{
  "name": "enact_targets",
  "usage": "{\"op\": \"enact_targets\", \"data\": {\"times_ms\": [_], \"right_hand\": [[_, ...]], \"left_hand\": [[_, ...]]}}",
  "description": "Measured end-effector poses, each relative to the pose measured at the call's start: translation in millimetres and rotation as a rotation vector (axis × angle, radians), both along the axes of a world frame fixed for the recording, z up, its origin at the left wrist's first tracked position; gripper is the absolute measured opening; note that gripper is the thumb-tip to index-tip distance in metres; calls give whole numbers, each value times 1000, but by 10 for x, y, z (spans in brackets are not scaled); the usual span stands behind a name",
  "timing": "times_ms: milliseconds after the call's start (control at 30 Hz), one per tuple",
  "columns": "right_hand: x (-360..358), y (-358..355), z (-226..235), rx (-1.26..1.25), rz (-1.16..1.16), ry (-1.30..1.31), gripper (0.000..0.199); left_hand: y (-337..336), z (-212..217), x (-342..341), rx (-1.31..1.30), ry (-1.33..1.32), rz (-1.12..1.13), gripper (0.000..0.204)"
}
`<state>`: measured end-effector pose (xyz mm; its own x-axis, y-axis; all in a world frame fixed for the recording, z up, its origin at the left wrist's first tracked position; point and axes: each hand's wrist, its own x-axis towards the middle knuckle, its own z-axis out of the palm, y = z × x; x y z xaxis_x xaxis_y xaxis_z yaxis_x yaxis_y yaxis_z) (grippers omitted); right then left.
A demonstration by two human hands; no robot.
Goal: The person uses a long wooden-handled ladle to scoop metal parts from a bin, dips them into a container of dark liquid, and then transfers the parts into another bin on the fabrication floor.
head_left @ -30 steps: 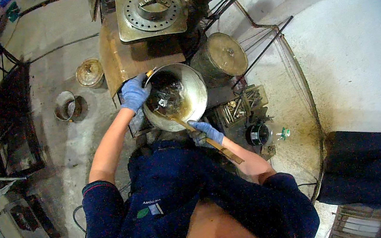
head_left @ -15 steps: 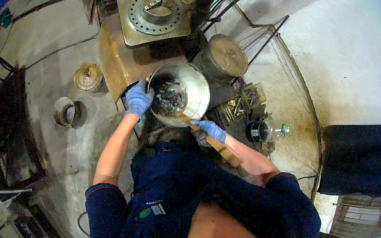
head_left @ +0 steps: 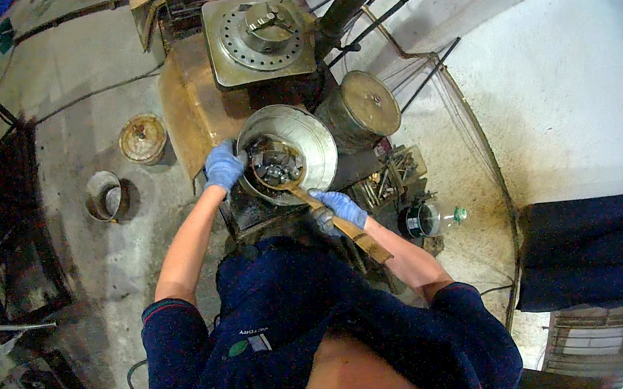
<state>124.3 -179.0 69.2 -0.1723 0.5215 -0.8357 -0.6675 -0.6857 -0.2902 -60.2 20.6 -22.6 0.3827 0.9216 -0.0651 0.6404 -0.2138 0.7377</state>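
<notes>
A shiny metal bucket point(head_left: 313, 137) leans in front of me with its mouth toward me. My left hand point(head_left: 225, 166), in a blue glove, is closed on the bucket's left rim. In my right hand point(head_left: 340, 208), also gloved in blue, is the flat yellowish-brown handle of a long-handled scoop point(head_left: 359, 240). The handle's far end crosses the bucket's near rim. Inside, the scoop's round rim surrounds several small dark and shiny metal pieces point(head_left: 276, 166). How deep the scoop sits is hidden.
Beyond the bucket stands a machine table with a round, holed plate and chuck point(head_left: 268, 29). A lidded drum point(head_left: 367, 107) is to the right, near a tray of metal parts point(head_left: 389, 177) and a clear bottle point(head_left: 430, 219). Leftward are a lidded can point(head_left: 143, 138) and an open can point(head_left: 106, 198).
The scoop's round rim and the metal pieces inside it now show more clearly within the bucket. Both hands keep their grips. The whole view has shifted slightly.
</notes>
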Motion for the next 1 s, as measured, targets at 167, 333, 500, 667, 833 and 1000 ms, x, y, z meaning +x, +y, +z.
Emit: {"op": "enact_targets", "data": {"times_ms": [167,333,500,667,833,1000], "right_hand": [[10,-3,532,9,121,-192,29],[149,-190,993,-45,121,-102,35],[208,-511,1294,-76,106,-264,35],[563,-766,1238,-10,193,-333,33],[997,-975,1105,186,265,-495,33],[1484,-1059,1369,270,388,-472,37]], "left_hand": [[317,-230,6,-7,-36,31,32],[559,-300,51,-61,-22,-36,33],[652,-101,298,23,165,5,32],[538,120,610,69,243,-3,28],[509,148,839,171,253,45,28],[524,37,1088,168,87,-26,29]]}}
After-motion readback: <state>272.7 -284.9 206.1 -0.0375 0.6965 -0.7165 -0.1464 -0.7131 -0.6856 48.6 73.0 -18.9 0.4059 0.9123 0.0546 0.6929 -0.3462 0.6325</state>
